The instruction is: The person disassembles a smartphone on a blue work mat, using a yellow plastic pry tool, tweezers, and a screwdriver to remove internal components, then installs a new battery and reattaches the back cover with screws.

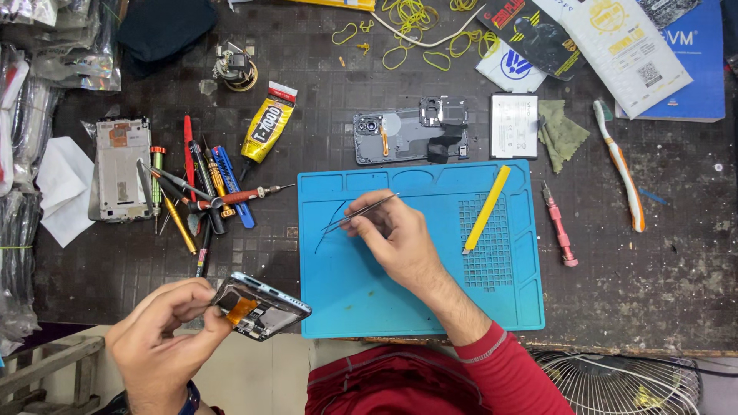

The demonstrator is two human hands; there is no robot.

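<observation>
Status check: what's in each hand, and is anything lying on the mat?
Left hand grips opened phone, off the mat. Right hand holds tweezers over blue mat. Yellow pry stick lies on mat.

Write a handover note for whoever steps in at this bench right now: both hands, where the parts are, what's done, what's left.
Left hand: holds the opened phone off the front edge of the table, orange ribbon exposed.
Right hand: grip on tweezers above the blue mat.
Parts: back cover and battery lie behind the mat; yellow pry stick on the mat; screwdrivers to its left.
Done: phone opened, cover and battery lie apart from it.
Left: phone still open, nothing refitted.
</observation>
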